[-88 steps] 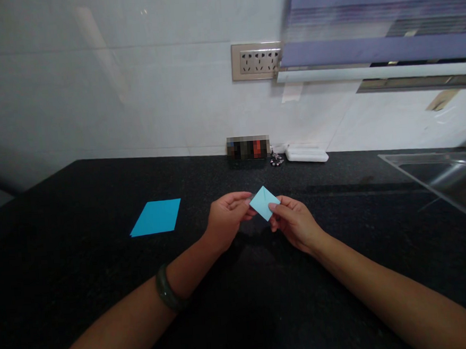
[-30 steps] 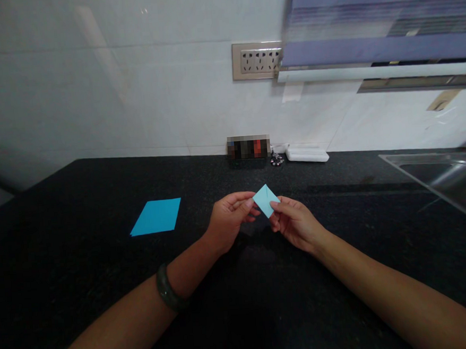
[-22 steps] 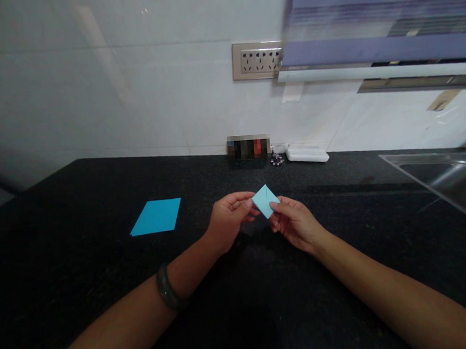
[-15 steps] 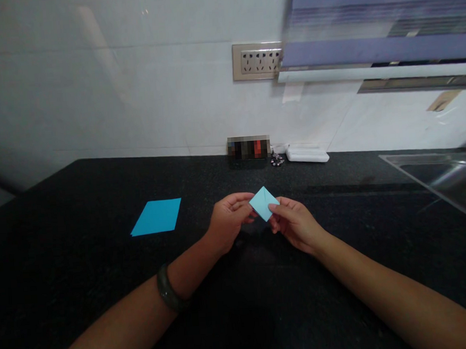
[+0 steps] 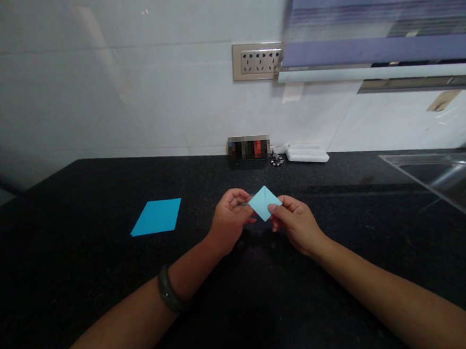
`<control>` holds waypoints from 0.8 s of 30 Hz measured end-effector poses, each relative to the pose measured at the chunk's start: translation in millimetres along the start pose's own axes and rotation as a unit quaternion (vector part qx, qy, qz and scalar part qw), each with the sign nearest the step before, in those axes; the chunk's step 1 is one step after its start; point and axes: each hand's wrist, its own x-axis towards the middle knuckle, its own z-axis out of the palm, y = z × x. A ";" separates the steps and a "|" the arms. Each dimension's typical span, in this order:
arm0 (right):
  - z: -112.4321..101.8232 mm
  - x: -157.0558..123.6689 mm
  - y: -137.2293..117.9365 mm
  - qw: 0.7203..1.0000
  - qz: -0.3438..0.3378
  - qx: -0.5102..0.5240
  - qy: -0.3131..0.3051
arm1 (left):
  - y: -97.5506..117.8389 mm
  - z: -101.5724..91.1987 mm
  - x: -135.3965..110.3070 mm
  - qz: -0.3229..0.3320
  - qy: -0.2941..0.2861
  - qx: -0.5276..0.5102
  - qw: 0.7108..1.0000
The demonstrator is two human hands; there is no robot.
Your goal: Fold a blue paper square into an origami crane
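A small diamond of folded light-blue paper (image 5: pixel 264 200) is held up between my hands, just above the dark counter. A short crease line shows in its upper half. My right hand (image 5: pixel 298 223) pinches its lower right edge, the thumb lying on the front face. At the left corner, my left hand (image 5: pixel 230 220) has its thumb and fingers closed on the paper; some of those fingertips are hidden. Flat on the counter, left of my hands, lies bright blue paper (image 5: pixel 156 217), seemingly more than one sheet.
Against the wall stand a pixelated dark box (image 5: pixel 248 148), a beaded string (image 5: pixel 277 159) and a white oblong object (image 5: pixel 307 153). A metal sink (image 5: pixel 452 175) is set into the black counter (image 5: pixel 105 290) at the right. A socket panel (image 5: pixel 257 61) is on the wall.
My left hand has shifted slightly, its fingers curling a little more at the left corner. The folded paper has barely moved, and my right hand still pinches it.
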 end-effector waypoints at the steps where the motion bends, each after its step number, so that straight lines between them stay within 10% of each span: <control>1: 0.3 -0.3 -0.4 1.000 0.001 -0.005 -0.003 | -0.5 0.3 0.0 0.003 0.000 0.000 1.000; 24: -3.9 1.1 -5.5 0.995 0.020 -0.097 -0.028 | 2.7 -3.0 0.0 -0.085 -0.027 0.079 0.993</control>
